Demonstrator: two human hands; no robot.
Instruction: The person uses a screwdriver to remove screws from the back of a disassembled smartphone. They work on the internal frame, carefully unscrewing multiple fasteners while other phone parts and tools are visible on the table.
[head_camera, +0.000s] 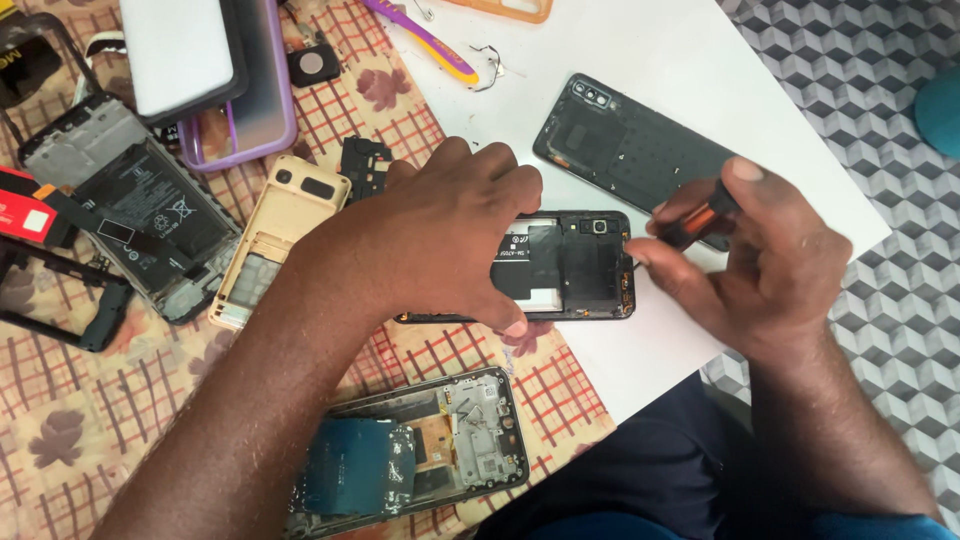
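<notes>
My left hand (440, 235) lies over an opened black phone (575, 265) with its back removed, fingers pressing its near edge and holding it on the table. My right hand (745, 260) grips a small screwdriver with a black and orange handle (700, 218), its tip at the phone's right edge. The phone's detached black back cover (625, 150) rests just beyond, on the white table top.
Another opened phone with a battery (140, 215), a beige phone frame (275, 235), a stripped phone frame (420, 445), a purple case (255, 120), a black frame (60, 300) and a purple-yellow tool (425, 42) lie on the patterned cloth. The white table edge (860, 215) is at right.
</notes>
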